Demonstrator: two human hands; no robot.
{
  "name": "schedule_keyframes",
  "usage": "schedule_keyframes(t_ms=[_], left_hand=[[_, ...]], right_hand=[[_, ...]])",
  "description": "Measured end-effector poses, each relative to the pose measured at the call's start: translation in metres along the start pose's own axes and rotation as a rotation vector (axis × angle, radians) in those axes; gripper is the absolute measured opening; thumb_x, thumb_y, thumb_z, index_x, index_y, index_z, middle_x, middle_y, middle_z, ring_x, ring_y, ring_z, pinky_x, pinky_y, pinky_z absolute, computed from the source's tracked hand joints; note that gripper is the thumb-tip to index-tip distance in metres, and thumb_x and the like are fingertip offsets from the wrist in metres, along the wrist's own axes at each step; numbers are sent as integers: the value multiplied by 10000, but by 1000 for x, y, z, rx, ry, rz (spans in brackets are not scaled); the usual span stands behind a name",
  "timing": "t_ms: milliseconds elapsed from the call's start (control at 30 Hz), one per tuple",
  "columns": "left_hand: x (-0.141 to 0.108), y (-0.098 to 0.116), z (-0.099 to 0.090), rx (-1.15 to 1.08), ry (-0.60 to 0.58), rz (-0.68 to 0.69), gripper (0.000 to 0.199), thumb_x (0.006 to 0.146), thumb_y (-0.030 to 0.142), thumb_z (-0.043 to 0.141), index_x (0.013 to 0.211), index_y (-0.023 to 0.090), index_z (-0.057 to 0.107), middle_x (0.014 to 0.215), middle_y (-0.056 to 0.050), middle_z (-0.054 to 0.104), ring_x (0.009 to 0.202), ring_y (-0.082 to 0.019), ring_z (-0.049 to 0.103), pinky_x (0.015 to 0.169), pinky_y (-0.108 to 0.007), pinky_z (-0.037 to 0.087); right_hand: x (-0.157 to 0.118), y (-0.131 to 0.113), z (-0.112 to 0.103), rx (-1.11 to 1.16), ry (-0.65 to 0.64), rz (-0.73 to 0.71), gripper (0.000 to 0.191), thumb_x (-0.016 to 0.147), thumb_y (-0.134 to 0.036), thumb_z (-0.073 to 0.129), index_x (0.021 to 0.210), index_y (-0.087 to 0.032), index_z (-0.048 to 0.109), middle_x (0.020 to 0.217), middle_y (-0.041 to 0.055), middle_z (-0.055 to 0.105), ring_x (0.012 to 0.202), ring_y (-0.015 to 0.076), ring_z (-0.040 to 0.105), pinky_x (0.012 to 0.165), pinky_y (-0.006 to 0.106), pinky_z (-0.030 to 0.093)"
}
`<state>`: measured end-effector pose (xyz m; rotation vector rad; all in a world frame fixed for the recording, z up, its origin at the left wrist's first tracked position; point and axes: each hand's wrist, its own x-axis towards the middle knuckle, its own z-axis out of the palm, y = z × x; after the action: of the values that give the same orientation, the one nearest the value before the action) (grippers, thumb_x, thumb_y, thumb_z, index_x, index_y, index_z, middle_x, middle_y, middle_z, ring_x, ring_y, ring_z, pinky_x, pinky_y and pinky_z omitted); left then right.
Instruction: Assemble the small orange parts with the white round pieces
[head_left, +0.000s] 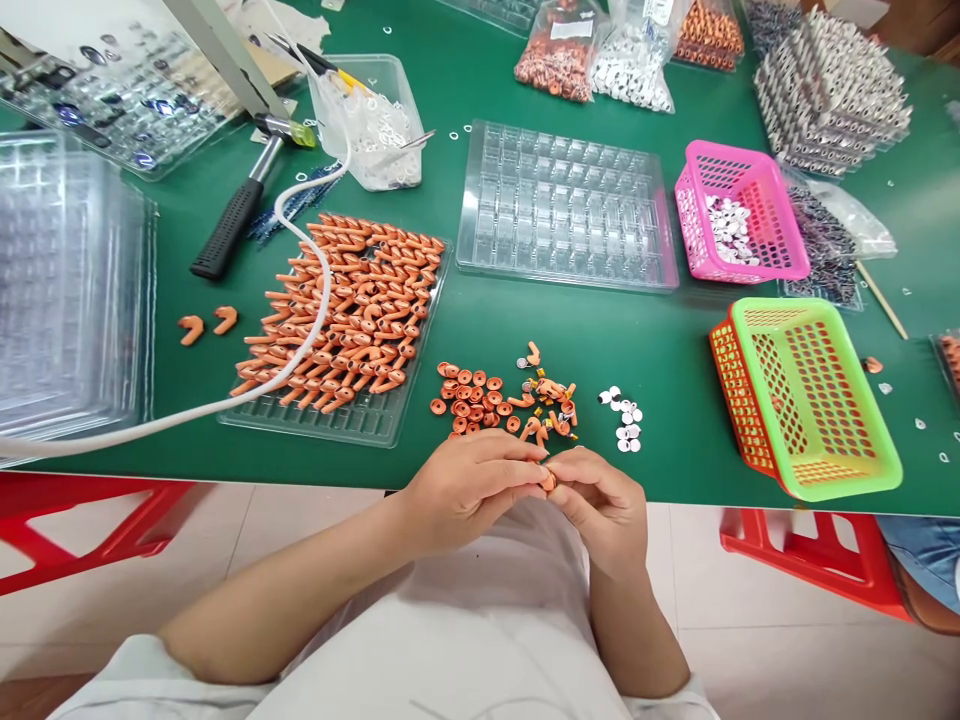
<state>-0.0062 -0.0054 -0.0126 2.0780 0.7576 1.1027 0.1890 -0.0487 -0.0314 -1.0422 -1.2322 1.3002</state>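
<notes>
At the table's front edge, my left hand [474,487] and my right hand [602,503] meet, both closed on one small orange earbud part [550,481]. Fingers cover most of it. Just beyond them lie a pile of round orange caps [471,396] and a loose cluster of orange earbud shells [551,392] with small yellow bits among them. Several white discs [628,438] are scattered to the right of that cluster. On the left, a tray [381,430] carries dense rows of orange earbud shells [352,310].
A white cable [328,270] crosses the filled tray. Behind are a hammer [232,225], a plastic tub [409,90] and a clear compartment tray [566,270]. To the right stand a pink basket [757,270] and a green basket [847,480]. Stacked trays [67,290] fill the left.
</notes>
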Motion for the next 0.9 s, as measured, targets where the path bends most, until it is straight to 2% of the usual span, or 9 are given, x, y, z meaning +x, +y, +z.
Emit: schedule_keyframes(t_ms=[233, 500, 900], left_hand=[[0, -1, -2, 16, -26, 9, 161, 927, 136, 572, 1020, 201, 687, 969, -94, 768, 877, -157, 721, 750, -240, 579], [1, -1, -2, 12, -17, 12, 189, 930, 130, 564, 1050, 217, 681, 972, -78, 771, 897, -155, 726, 772, -248, 586], [3, -3, -4, 6, -56, 7, 178, 920, 120, 577, 1028, 207, 688, 981, -89, 762, 854, -148, 715, 743, -239, 575]], right_hand=[[0, 0, 0, -15, -21, -72, 327, 848, -99, 689, 1080, -324, 740, 945, 51, 757, 864, 199, 701, 719, 360, 594], [-4, 1, 7, 14, 58, -41, 319, 853, -99, 680, 1069, -326, 740, 955, 39, 741, 885, 191, 682, 740, 350, 589], [-2, 1, 7, 2, 66, -62, 271, 844, -145, 705, 1048, -319, 745, 938, 52, 750, 872, 208, 702, 714, 366, 605]])
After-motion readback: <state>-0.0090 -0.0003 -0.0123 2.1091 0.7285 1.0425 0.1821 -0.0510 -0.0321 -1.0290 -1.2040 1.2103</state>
